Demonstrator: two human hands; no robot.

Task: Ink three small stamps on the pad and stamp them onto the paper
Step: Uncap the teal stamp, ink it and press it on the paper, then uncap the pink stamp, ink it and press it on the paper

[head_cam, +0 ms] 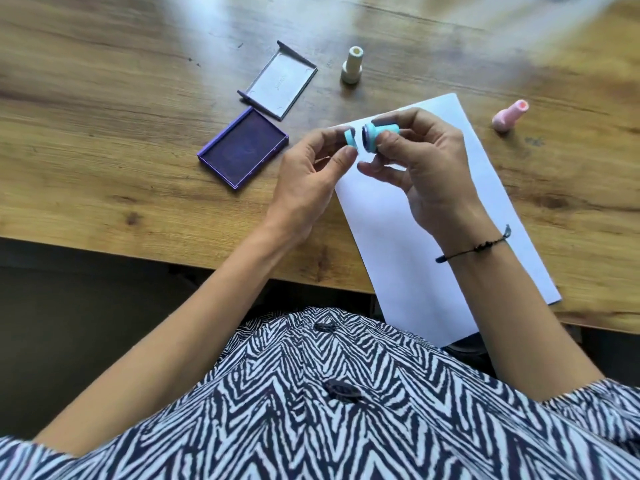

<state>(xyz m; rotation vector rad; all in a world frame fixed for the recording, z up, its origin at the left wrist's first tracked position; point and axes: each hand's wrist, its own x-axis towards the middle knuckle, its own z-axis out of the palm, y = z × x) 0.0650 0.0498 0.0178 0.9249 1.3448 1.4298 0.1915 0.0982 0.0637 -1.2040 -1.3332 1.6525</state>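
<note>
While my right hand (426, 161) pinches the teal stamp (375, 136) and my left hand (311, 174) its cap (350, 136), inked face could smudge fingers above the paper (433, 237).

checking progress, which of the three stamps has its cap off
The teal stamp, held in the right hand; the left hand holds its cap. The cream stamp and pink stamp stand untouched.

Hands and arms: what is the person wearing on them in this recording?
Both forearms are bare, with no gloves or rings visible. The right hand has a thin black cord bracelet at the wrist; the left hand wears nothing. Short sleeves of a black-and-white zigzag shirt end near the elbows.
</note>
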